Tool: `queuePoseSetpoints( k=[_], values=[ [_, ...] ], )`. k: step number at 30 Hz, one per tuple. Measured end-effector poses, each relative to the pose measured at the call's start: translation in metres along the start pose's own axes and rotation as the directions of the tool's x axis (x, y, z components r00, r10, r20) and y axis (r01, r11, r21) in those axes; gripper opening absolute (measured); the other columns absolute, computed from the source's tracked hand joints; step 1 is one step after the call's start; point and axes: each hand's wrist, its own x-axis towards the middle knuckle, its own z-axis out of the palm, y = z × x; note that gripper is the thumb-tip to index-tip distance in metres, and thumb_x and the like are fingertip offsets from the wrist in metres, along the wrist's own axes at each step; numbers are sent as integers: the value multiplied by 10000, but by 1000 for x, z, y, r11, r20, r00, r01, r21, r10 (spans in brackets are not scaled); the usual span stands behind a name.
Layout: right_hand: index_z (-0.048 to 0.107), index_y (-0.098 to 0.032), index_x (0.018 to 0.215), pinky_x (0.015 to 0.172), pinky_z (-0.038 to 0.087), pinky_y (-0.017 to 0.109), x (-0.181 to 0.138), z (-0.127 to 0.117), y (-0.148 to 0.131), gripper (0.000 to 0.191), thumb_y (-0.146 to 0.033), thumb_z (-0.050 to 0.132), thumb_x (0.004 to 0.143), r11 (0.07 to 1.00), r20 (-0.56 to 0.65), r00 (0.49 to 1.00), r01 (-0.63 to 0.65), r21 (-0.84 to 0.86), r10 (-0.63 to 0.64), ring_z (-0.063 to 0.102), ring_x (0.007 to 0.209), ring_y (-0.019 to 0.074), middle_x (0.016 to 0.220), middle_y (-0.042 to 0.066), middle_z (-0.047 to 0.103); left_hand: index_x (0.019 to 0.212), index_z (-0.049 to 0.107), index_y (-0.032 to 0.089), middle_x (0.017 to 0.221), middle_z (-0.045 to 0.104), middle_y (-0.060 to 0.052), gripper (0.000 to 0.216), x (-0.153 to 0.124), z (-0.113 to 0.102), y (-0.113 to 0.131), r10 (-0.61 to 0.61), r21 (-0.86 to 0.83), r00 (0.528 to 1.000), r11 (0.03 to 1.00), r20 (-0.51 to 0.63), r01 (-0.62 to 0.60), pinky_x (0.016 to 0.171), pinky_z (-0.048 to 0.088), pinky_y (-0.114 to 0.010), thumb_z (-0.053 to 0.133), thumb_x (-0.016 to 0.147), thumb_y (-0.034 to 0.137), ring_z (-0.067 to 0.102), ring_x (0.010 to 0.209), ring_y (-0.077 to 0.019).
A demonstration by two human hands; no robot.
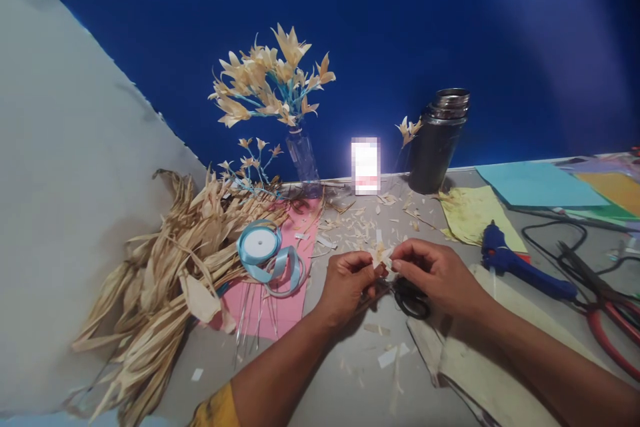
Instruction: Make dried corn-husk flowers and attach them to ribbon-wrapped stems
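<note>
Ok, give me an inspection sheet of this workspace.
Surface: grey table, strewn with pale scraps.
Work pieces: small pale flower, between both hands.
Clutter: dried husks and blue ribbon roll at left; glue gun and red-handled scissors at right.
Hands: left hand and right hand pinch the flower.
Cables: black cable, looped near the glue gun.
Surroundings: blue wall; dark flask and clear bottle holding a bouquet before it.

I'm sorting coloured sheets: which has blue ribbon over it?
The pink sheet, at left; the yellow sheet and light-blue sheet lie at right, away from the ribbon.
</note>
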Motion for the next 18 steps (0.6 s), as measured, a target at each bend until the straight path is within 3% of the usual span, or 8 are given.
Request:
queuePoseSetpoints(
  k=[6, 10, 13, 15, 18],
  values=[
    [684, -195, 695, 507, 348, 288, 2, -5, -4, 448, -596, 595, 874, 992, 39, 996, -80, 95, 76, 455, 515, 139, 565, 1, 561, 685, 737, 155, 727, 635, -24, 127, -6, 3, 8, 221, 209, 974, 956, -47, -207, 478, 380, -224, 699, 753, 254, 499, 491, -79],
    [669, -193, 653, 528, 357, 285, 3, -4, -5, 361, -526, 725, 779, 989, 73, 992, -113, 92, 106, 459, 536, 137, 587, 2, 586, 700, 766, 171, 720, 664, -52, 129, -7, 4, 8, 281, 294, 960, 918, -13, -265, 569, 442, -228, 680, 772, 236, 580, 646, -136],
    [656, -193, 622, 510, 339, 273, 4, -3, -4, 313, -463, 748, 750, 964, 61, 980, -196, 182, 188, 441, 514, 123, 570, -2, 587, 829, 782, 162, 790, 706, -66, 169, -6, 4, 7, 202, 228, 979, 953, 16, -200, 525, 446, -231, 712, 770, 303, 582, 580, -121],
    [634, -191, 610, 476, 295, 255, 5, -4, -3, 310, -447, 752, 739, 907, 65, 962, -271, 322, 264, 410, 482, 101, 569, -4, 588, 980, 754, 151, 851, 736, -75, 318, -4, 4, 6, 109, 122, 994, 986, 15, -110, 447, 417, -229, 750, 746, 366, 552, 474, -98],
    [597, -182, 603, 449, 238, 231, 9, -7, -1, 319, -415, 794, 695, 773, 135, 935, -347, 531, 328, 359, 465, 71, 596, -8, 582, 884, 657, 160, 666, 706, -36, 355, -1, 1, 5, 53, 35, 998, 998, -20, -52, 384, 351, -205, 751, 761, 479, 489, 374, -84]
  ],
)
